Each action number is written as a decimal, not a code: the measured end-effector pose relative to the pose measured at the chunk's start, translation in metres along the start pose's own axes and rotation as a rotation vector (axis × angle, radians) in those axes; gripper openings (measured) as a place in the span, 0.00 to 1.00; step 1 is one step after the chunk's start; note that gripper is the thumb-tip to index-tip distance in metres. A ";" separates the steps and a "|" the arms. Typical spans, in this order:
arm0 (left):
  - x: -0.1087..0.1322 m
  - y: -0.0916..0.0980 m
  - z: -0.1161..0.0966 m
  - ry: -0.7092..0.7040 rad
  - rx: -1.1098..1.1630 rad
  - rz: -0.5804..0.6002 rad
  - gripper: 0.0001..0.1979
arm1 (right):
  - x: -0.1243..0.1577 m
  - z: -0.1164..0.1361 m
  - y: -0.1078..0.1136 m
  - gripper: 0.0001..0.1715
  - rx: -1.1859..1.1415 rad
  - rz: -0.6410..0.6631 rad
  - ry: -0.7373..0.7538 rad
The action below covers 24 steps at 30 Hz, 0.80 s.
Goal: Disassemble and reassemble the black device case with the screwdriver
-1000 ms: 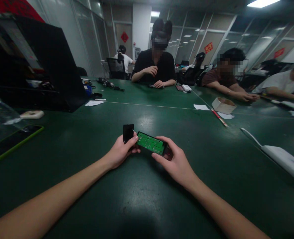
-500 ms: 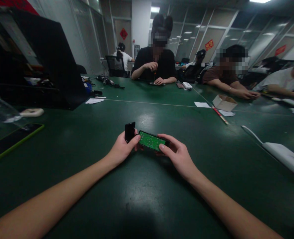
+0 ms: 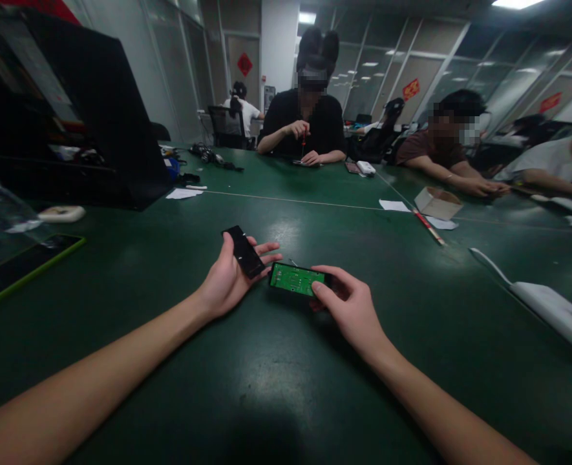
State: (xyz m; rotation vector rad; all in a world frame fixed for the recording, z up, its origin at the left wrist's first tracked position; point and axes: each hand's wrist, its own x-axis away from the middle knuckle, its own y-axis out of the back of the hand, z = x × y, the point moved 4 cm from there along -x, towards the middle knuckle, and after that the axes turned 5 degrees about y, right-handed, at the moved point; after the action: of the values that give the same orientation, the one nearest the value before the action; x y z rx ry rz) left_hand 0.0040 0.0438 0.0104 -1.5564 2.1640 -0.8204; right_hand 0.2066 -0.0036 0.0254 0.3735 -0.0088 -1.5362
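Note:
A flat black cover [image 3: 245,250] rests on the palm of my left hand [image 3: 222,274], with the thumb over its upper edge and the other fingers stretched out beneath it. In my right hand [image 3: 351,303] is a small black-cased device with a green circuit board [image 3: 293,279] facing up. My right thumb lies on the board's right end, and the fingers go around the far side and underneath. The cover's lower end is close to the left end of the board. A thin metallic piece [image 3: 293,263] shows just behind the board; what it belongs to is unclear.
On the left are a phone with a green edge [image 3: 28,268], a clear plastic container [image 3: 4,206] and a large black box [image 3: 86,116]. A white power strip [image 3: 552,310] lies at the right. Beyond stand a small open box [image 3: 437,203] and a person holding a screwdriver [image 3: 304,137].
My left hand has let go of the board's left end and moved left, turning palm up. The black cover has tipped from upright to lying across it. My right hand still holds the board.

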 end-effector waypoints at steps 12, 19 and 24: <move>0.020 -0.018 0.015 -0.264 -0.350 0.212 0.23 | 0.005 0.003 -0.003 0.21 0.197 -0.004 0.047; 0.027 -0.015 0.018 -0.415 -0.773 0.361 0.19 | 0.006 -0.001 -0.005 0.19 0.254 0.023 0.057; 0.032 -0.022 0.018 -0.503 -1.072 0.425 0.16 | 0.008 0.003 -0.008 0.18 0.289 0.029 0.107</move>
State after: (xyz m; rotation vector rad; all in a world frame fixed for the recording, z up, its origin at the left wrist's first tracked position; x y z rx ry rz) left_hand 0.0202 0.0044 0.0123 -1.3231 2.4505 0.9233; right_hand 0.1982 -0.0116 0.0243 0.6811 -0.1531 -1.4866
